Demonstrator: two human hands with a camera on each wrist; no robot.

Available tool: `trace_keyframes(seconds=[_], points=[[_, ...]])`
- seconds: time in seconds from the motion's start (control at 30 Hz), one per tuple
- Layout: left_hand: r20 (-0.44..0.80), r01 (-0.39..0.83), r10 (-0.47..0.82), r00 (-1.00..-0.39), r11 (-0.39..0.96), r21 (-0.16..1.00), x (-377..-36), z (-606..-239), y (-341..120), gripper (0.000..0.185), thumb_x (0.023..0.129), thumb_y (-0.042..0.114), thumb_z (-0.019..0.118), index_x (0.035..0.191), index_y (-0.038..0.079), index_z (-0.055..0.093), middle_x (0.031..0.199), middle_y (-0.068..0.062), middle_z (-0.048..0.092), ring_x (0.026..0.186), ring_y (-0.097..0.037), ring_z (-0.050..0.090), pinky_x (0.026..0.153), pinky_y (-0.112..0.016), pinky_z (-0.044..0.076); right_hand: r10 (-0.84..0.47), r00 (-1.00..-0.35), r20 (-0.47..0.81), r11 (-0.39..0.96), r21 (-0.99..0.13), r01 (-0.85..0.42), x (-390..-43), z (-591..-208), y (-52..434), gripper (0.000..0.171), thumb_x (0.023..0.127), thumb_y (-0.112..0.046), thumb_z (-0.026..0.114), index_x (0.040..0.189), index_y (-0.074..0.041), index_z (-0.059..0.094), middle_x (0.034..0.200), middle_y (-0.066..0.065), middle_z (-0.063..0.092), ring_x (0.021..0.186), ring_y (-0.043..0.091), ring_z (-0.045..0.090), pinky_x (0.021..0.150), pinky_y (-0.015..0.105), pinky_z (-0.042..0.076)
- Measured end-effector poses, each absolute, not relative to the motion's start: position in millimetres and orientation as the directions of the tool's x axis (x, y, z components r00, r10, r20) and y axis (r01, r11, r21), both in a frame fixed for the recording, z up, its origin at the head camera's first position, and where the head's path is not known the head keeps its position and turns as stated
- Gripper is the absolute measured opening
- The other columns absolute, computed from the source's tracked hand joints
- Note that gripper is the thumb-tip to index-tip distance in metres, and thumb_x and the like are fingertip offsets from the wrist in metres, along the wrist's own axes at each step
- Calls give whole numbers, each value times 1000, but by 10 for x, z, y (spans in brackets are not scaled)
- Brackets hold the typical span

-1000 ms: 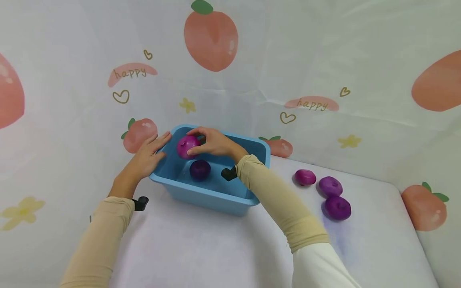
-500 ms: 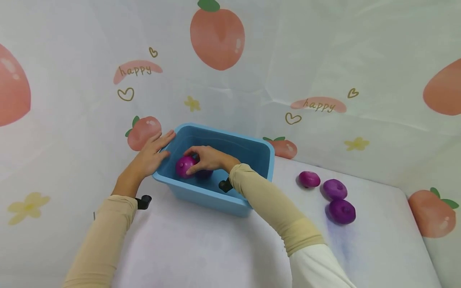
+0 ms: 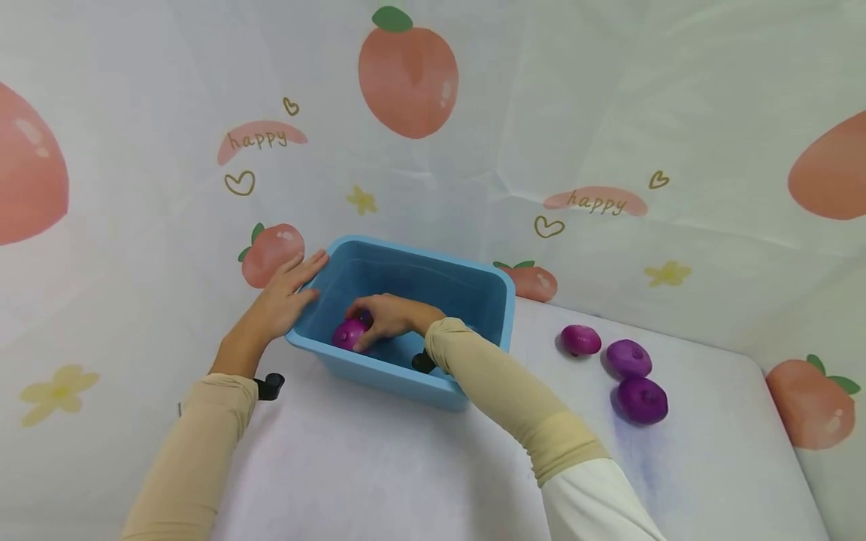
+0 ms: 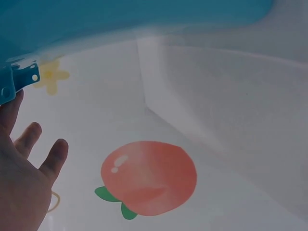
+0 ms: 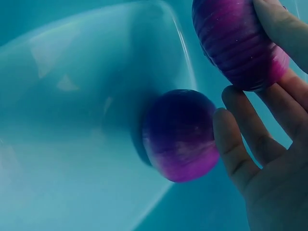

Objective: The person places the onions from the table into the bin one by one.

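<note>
A blue plastic tub stands on the white cloth. Inside it, low near the left wall, my right hand grips a purple onion. In the right wrist view the held onion sits between thumb and fingers, just above a second, darker onion lying on the tub floor. My left hand rests with straight fingers on the tub's left rim. The left wrist view shows that palm under the blue rim.
Three more purple onions lie on the cloth to the right of the tub. A peach-printed backdrop rises close behind the tub. The table's right edge drops off past the onions.
My right hand has lowered the purple onion from rim height down into the tub, beside the darker onion. The left hand has stayed on the left rim.
</note>
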State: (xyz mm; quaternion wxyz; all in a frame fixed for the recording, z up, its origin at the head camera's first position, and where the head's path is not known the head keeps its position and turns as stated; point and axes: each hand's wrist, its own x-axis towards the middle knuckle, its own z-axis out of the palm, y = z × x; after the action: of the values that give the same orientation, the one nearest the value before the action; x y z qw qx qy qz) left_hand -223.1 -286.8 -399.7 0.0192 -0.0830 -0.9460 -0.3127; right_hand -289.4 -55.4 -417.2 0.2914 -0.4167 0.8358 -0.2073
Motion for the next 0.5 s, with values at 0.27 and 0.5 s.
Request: trace_keyframes(seconds=[0.27, 0.5], points=[[88, 165, 140, -986, 791, 589, -2239, -4022, -2861, 61, 103, 25, 43, 162, 28, 28, 171, 1, 23, 161, -40, 5, 118, -79, 16, -823, -477, -310, 558, -603, -570, -2899, -4186, -540, 69, 89, -40, 78, 148, -17, 51, 147, 4, 58, 131, 19, 56, 111, 31, 49], [77, 153, 134, -988, 790, 594, -2248, -3993, -2846, 62, 103, 25, 45, 162, 29, 28, 171, 0, 23, 161, -40, 6, 117, -79, 17, -828, -454, -328, 548, -644, -534, -2922, -4192, -536, 76, 91, -39, 76, 154, -13, 42, 156, 3, 52, 142, 22, 51, 120, 35, 42]])
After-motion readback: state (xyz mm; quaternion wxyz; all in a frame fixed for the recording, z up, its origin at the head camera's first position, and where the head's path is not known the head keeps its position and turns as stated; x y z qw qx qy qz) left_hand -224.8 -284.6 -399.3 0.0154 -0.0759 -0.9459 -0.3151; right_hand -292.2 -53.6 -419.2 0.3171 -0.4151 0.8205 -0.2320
